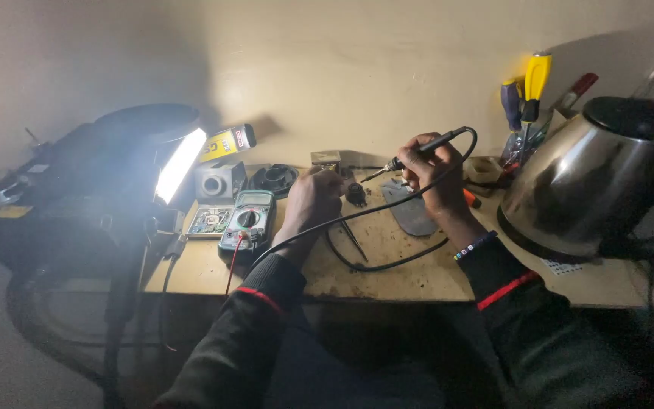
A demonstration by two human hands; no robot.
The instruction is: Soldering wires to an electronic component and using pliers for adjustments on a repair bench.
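Observation:
My right hand point(431, 176) grips a black soldering iron point(425, 148) like a pen, its metal tip pointing left and down toward a small dark part point(356, 195) on the wooden bench point(418, 276). My left hand point(313, 198) rests on the bench just left of that part, fingers curled at it; what it pinches is hidden. The iron's black cord point(372, 265) loops from the handle across the bench and under my left wrist. A small metal box point(325, 159) stands behind my left hand.
A green multimeter point(247, 218) with red and black leads lies left of my left hand, beside a circuit board point(208, 220). A bright lamp point(179, 163) shines at left. A steel kettle point(580, 182) stands at right, screwdrivers point(527, 95) behind it. A dark flat piece point(410, 208) lies under my right hand.

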